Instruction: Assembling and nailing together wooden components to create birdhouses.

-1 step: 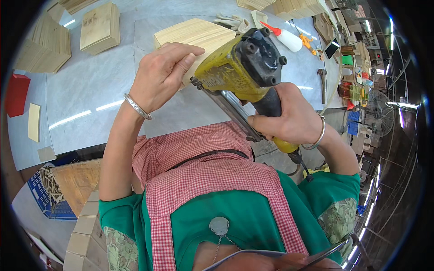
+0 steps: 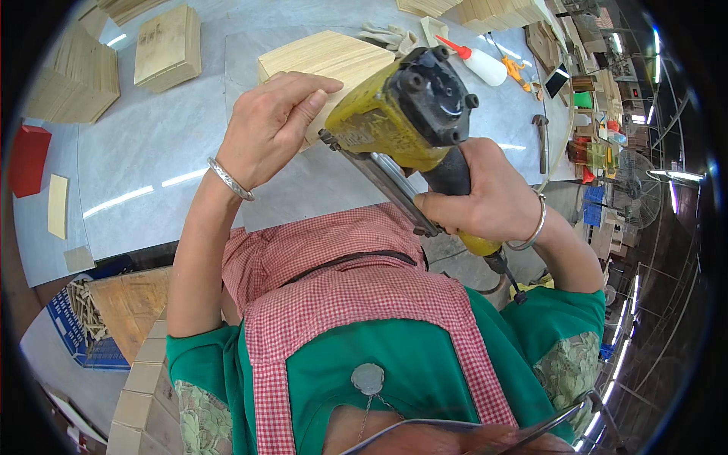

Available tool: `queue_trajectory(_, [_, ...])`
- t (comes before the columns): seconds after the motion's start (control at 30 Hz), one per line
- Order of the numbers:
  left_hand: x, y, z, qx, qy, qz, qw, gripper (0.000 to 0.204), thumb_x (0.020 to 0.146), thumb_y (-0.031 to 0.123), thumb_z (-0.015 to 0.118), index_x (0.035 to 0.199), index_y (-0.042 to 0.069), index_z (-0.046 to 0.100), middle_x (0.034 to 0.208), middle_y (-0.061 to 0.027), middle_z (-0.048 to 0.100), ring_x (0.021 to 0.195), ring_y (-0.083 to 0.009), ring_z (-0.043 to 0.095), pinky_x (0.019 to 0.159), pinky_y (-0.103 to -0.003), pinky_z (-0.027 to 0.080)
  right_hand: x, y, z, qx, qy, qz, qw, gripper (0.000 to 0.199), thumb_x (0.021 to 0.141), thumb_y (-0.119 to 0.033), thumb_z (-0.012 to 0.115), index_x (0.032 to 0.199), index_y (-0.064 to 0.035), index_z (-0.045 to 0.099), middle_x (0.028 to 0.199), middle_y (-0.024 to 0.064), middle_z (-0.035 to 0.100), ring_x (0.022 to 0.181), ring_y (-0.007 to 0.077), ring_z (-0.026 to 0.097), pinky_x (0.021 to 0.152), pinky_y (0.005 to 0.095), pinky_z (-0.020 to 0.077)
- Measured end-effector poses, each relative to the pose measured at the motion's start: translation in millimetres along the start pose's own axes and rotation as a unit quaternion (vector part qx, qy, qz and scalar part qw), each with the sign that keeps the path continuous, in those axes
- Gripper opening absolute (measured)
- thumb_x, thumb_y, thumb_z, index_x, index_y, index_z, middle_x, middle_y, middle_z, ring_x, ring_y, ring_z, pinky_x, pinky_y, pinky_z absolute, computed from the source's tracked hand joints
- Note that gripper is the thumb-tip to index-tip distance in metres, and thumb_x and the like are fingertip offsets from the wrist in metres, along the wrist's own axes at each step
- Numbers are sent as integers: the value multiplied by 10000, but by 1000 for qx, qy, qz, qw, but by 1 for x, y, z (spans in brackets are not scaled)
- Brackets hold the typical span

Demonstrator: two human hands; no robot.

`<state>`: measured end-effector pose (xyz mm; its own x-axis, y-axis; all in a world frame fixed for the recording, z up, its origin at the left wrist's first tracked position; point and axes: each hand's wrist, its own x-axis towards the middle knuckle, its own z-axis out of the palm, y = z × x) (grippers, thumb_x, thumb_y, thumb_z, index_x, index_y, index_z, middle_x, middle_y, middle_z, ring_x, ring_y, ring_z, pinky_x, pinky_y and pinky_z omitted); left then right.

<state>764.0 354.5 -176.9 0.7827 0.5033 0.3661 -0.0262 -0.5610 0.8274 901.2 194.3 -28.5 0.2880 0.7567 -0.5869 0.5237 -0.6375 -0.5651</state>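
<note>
My right hand point(image 2: 497, 193) is wrapped round the black grip of a worn yellow and black nail gun point(image 2: 371, 125). The gun is tilted, its nose toward my left hand and its silver magazine sloping down to the right. A pale wooden block point(image 2: 326, 54) with a striped, layered top lies on the table in front of me. At its near left side my left hand point(image 2: 265, 125) is closed on it, thumb and forefinger close together and the other fingers mostly hidden. The nail gun covers the block's right part and its nose contact.
The grey table point(image 2: 152, 159) carries wood stacks point(image 2: 163, 49), a red block point(image 2: 30, 159) and a thin wooden strip point(image 2: 58, 206). To the right are gloves point(image 2: 390, 36), a red-tipped white glue bottle point(image 2: 481, 67), orange-handled scissors point(image 2: 517, 74) and a hammer point(image 2: 541, 144). A blue box of wood pieces point(image 2: 87, 311) stands lower left.
The nail gun and my right hand have shifted very slightly. My left hand and the wooden block look unmoved.
</note>
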Motion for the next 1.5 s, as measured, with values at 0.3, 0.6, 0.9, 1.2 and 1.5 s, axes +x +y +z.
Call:
queue_trajectory(0.3, [-6, 6, 11, 59, 2, 30, 998, 283, 852, 187, 621, 1082, 24, 647, 1006, -125, 662, 868, -265, 623, 791, -327, 497, -16, 33, -15, 139, 77, 40, 986, 349, 735, -122, 668, 1003, 76, 561, 618, 41, 574, 498, 91, 555, 464, 257, 456])
queue_trajectory(0.6, [-13, 19, 43, 327, 76, 73, 939, 340, 725, 131, 722, 1037, 40, 622, 1079, -96, 617, 921, -274, 598, 752, -341, 508, -21, 126, -24, 165, 234, 76, 955, 301, 736, -79, 633, 961, 82, 514, 572, 45, 542, 441, 104, 521, 433, 260, 432])
queue_trajectory(0.9, [-12, 28, -1, 298, -121, 62, 945, 543, 705, 2, 627, 1231, 99, 536, 1294, -76, 536, 1057, -287, 580, 864, -363, 507, -6, 199, -44, 182, 321, 60, 927, 236, 745, -89, 618, 909, 49, 520, 574, 60, 545, 430, 122, 530, 413, 267, 444])
queue_trajectory(1.2, [36, 57, -38, 126, -281, -104, 946, 519, 755, 84, 653, 1254, 43, 517, 1308, -147, 519, 1180, -268, 533, 924, -313, 484, 14, 270, -63, -145, 452, 67, 878, 474, 736, -214, 581, 1163, -16, 525, 742, 258, 626, 736, 442, 615, 685, 479, 498])
queue_trajectory(1.5, [172, 53, 75, 491, -276, -35, 825, 597, 765, 627, 608, 812, 32, 636, 728, -155, 651, 726, -330, 638, 643, -430, 488, 18, 260, -47, -231, 387, 173, 876, 582, 768, -121, 531, 1284, 58, 331, 714, 203, 649, 647, 371, 647, 592, 479, 511])
